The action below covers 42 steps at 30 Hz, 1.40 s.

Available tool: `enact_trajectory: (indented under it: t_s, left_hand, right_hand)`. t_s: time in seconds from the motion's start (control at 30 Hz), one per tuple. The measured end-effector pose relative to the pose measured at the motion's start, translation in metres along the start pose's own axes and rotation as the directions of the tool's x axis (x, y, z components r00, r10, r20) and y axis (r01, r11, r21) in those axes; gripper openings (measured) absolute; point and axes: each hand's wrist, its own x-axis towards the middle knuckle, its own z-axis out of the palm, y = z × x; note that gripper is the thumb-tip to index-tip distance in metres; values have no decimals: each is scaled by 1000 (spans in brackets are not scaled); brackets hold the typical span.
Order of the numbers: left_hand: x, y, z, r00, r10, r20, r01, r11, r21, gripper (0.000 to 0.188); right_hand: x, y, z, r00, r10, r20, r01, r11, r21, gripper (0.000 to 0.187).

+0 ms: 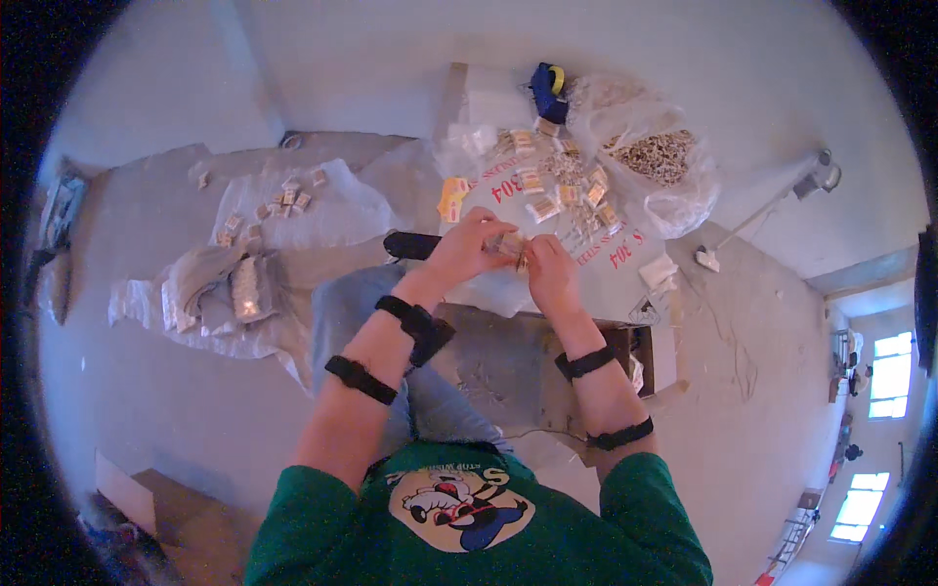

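Observation:
My left hand and my right hand meet over the near edge of the work surface. Between them is a small clear plastic packet with tan contents, too small to make out. The left fingers grip its left side, while those of the right hand pinch its right end. Just beyond my hands, several similar small packets lie among loose little tan pieces. A yellow packet lies to the left of these, near my left hand.
A clear plastic bag of small brown pieces stands at the far right of the surface. Behind the packets is a blue tape dispenser. More packets lie on plastic sheeting at left. A lamp-like stand stands right.

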Motion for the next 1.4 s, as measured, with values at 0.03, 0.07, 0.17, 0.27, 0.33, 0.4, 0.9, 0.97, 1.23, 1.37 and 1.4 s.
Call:
enact_trajectory:
  t_s: [0.03,0.07,0.17,0.27,0.33,0.4,0.9,0.97,1.23,1.37,1.4]
  left_hand:
    - [3,-7,-5,1000,3,-1,-3,1000,1,41]
    - [8,-14,-10,984,176,15,-177,976,130,34]
    - [18,-28,-21,914,398,82,-405,882,239,23]
    - [25,-21,-15,915,357,186,-385,913,139,20]
    - [32,-10,-11,927,260,271,-290,954,76,21]
    - [36,-9,-11,946,57,319,-134,965,224,20]
    - [36,-2,1,924,273,268,-375,787,489,12]
    - [33,-3,1,912,316,263,-408,773,485,12]
    - [26,7,1,897,410,169,-442,797,411,12]
    - [10,-4,1,932,307,192,-354,880,317,11]
    - [8,-5,1,943,270,197,-319,901,293,11]
  right_hand:
    - [0,1,1,1000,12,-16,-11,999,46,6]
    - [-1,2,1,999,25,-32,-22,996,91,6]
    - [0,-1,4,999,-25,-19,27,996,82,8]
    - [-4,1,4,999,21,-28,-17,991,131,8]
    - [-6,9,2,999,28,-45,-21,988,151,8]
    - [-5,8,0,998,26,-59,-15,984,179,7]
    - [-6,-3,8,992,-116,-46,123,972,199,14]
    - [-7,-7,3,991,-136,1,133,970,202,14]
    - [-8,-4,11,982,-124,-146,139,986,95,9]
    - [-14,-7,22,997,77,-7,-77,997,-2,9]
    - [-13,-4,25,997,79,-10,-79,997,1,9]
